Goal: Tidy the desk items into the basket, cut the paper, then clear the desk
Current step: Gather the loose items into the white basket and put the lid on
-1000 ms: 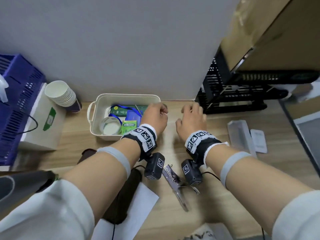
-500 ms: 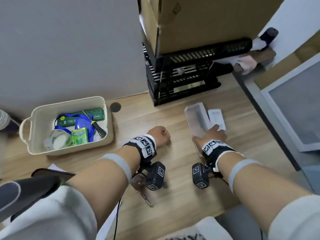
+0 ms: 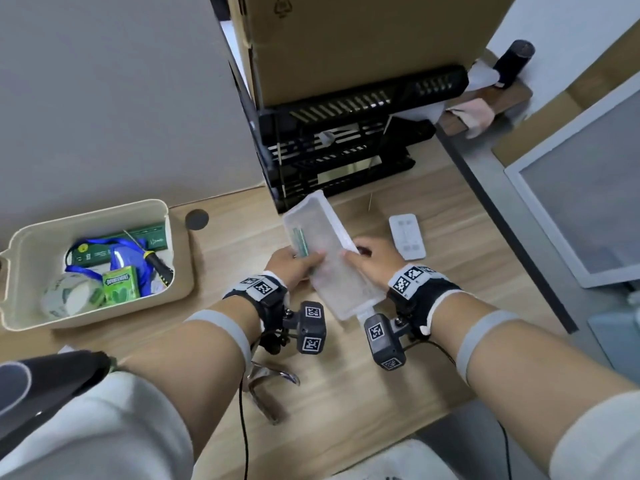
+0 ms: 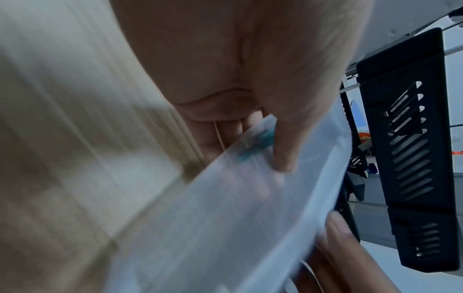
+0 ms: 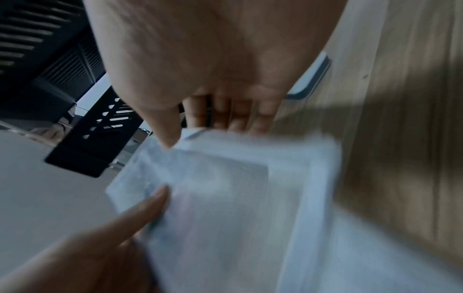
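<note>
Holding a long clear plastic box [image 3: 323, 258] with both hands, the person has it lifted and tipped over the light wooden counter [image 3: 346, 393]. The left hand [image 3: 294, 268] grips the box's left edge, thumb on top and fingers [image 4: 233, 128] curled under. The right hand [image 3: 372, 259] grips the right edge the same way, with its fingers [image 5: 240, 117] under the box. Something small and green [image 3: 300, 242] sits inside, by the left thumb.

The cream plastic basket [image 3: 173, 289] with handles sits at about 9 o'clock from the hands. It already holds a roll of tape [image 3: 71, 297], a green gum pack [image 3: 119, 285], a blue strap and a small screwdriver. I think the box goes in there next. To do that well, keep the box level so the green thing does not slide out, carry it over the basket wall, and lay it down on the other things, not drop it.

A small white flat card [image 3: 407, 237] lies at 1 o'clock from the right hand, and it still needs tidying. Silver metal scissors [image 3: 268, 382] lie under the left arm.

Half a second ago the box lay flat on the counter beside that card, with only the right hand on it and the left hand in a fist apart from it. Now it is up off the counter and both hands hold it.
</note>
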